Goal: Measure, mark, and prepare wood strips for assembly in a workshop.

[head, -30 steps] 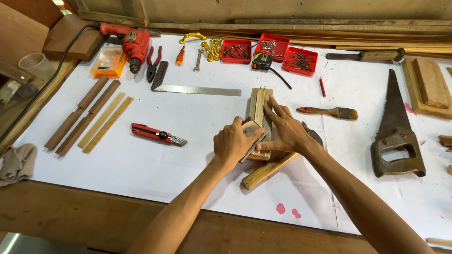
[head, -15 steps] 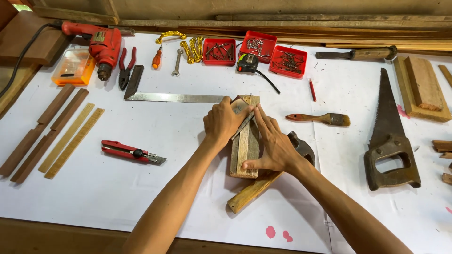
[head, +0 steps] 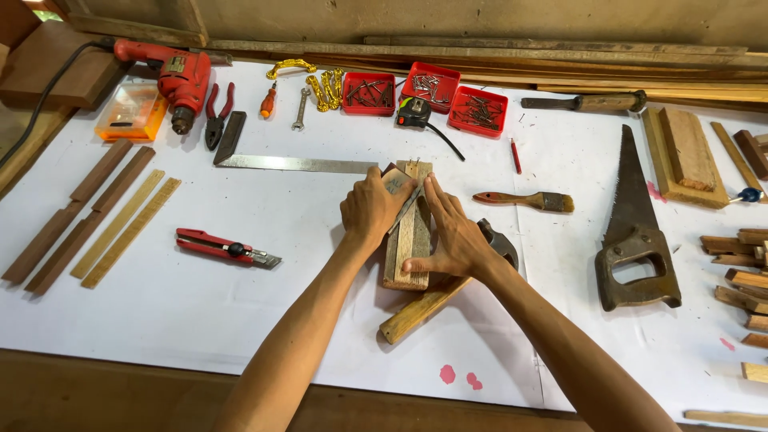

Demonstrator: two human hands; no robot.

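1. Where white paper (head: 240, 320) is covering the workbench, tools are lying all round the small wooden assembly (head: 406, 240), and a rough wall with stacked timber strips is running along the far edge behind it

2. Left of the assembly a steel square (head: 296, 163) and a red utility knife (head: 226, 247) are lying; beyond it three red trays of nails (head: 432, 92) are sitting; to its right a paintbrush (head: 524, 199) and a handsaw (head: 636, 232) are resting

3. The assembly is showing as a few pale and brown slats laid side by side, standing lengthwise away from the person, with small nails sticking up at its far end

4. It is lying across a hammer (head: 448, 288), whose wooden handle is poking out toward the near side

5. The left hand (head: 372, 210) is curling over the assembly's far left corner, fingers bent and pressing it; whether it is pinching anything is unclear

6. The right hand (head: 452, 236) is lying flat along its right side, fingers stretched out, thumb across the near end
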